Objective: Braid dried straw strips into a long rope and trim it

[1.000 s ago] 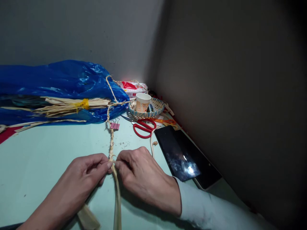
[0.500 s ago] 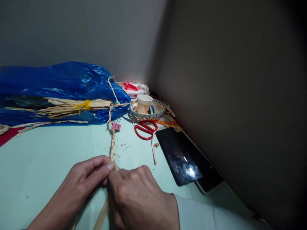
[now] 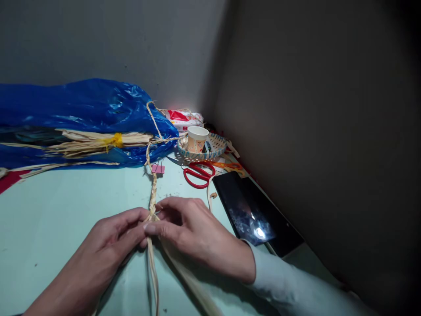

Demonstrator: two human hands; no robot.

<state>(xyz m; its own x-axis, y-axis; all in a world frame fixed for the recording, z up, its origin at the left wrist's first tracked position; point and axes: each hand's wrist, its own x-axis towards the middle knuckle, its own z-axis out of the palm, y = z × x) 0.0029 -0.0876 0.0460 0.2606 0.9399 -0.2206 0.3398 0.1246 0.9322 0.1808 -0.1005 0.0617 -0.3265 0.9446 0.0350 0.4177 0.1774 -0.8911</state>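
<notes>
A pale straw braid (image 3: 153, 188) runs down the table toward me, with a pink binder clip (image 3: 158, 169) beside its upper part. At its lower end my left hand (image 3: 112, 245) pinches the straw strands between thumb and fingers. From the other side my right hand (image 3: 197, 239) grips strands at the same spot, its thumb close to the left thumb. Loose straw strands (image 3: 151, 272) hang below both hands toward the near edge of the view. The fingertips partly cover the point where the strands cross.
A blue plastic bag (image 3: 88, 105) holds a straw bundle (image 3: 131, 140) with a yellow tie. Behind the red-handled scissors (image 3: 194, 181) stands a woven basket (image 3: 217, 151) with a paper cup (image 3: 197, 138). Two dark phone-like devices, the nearer one a black slab (image 3: 241, 206), lie at the right.
My right hand has turned and shifted up, from knuckles over the strands to a thumb-and-finger pinch. The loose strands below have spread apart, some swinging right. My left hand stays nearly in place.
</notes>
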